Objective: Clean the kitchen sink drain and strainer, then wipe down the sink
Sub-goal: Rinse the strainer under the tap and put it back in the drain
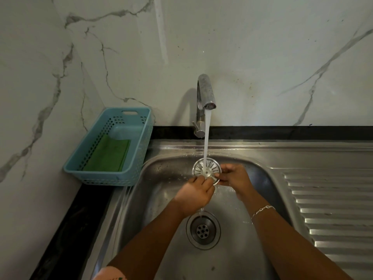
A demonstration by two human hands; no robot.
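A round metal strainer (210,167) with radial slots is held tilted over the steel sink (161,199), right under the running stream from the faucet (203,93). My left hand (194,194) grips its lower left edge. My right hand (235,177) pinches its right edge; a thin bracelet circles that wrist. Below the hands the open drain (203,230) shows a small perforated centre. Water drips from the hands toward it.
A light blue perforated basket (141,138) stands on the black counter at the left and holds a green cloth (108,154). A ribbed steel drainboard (333,209) lies to the right. A marble-patterned wall rises behind the faucet.
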